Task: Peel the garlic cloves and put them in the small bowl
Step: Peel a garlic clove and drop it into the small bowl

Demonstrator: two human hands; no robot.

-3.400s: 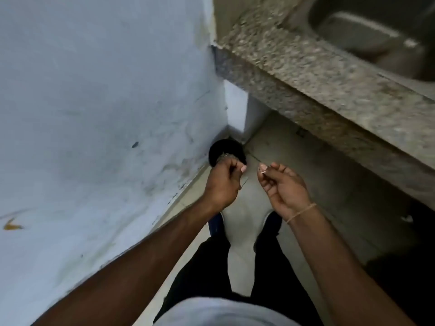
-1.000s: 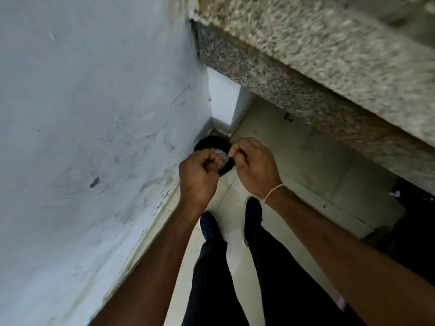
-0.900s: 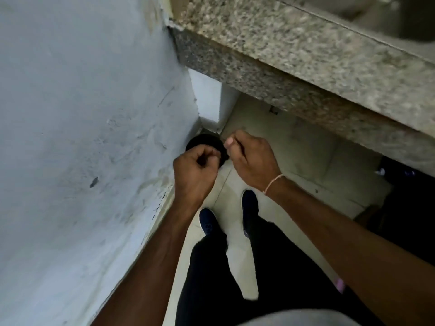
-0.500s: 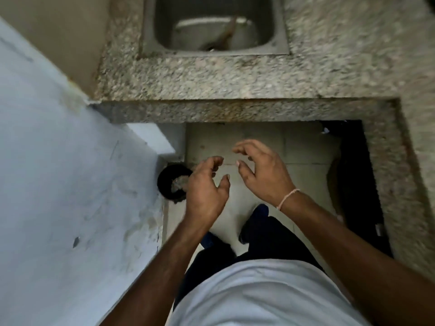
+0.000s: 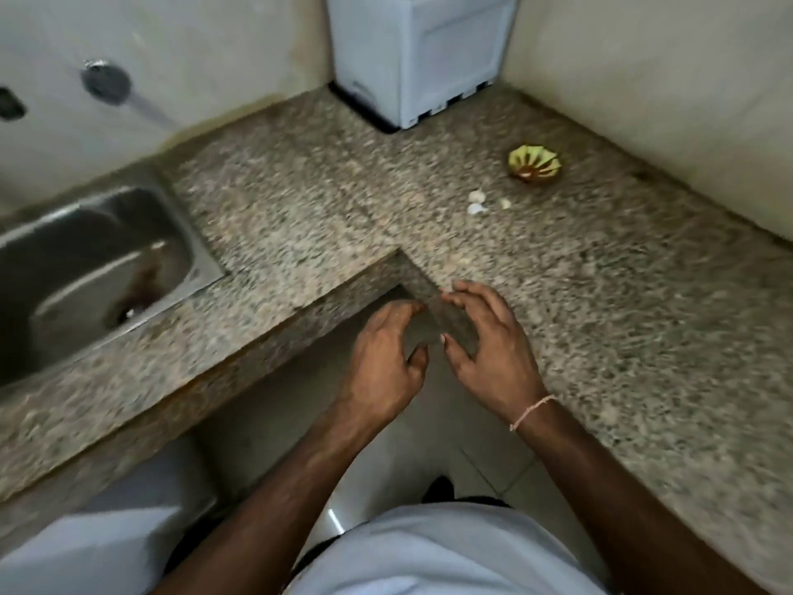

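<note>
green-striped bowl (image 5: 535,164), speckled granite counter (image 5: 600,294)

Speckled granite counter (image 5: 600,337) bears small bowl (image 5: 534,164), garlic cloves (image 5: 477,202), white appliance (image 5: 422,53).

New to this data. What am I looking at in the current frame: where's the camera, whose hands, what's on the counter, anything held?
No robot here: a person wears one wide-angle camera on the head, looking down at their own arms. The left hand and right hand hover with fingers spread near the inner corner of a speckled granite counter, and both look empty. On the counter lie three garlic cloves beside a small green and brown bowl. A steel sink is set in on the left, and a white appliance stands at the back.
</note>
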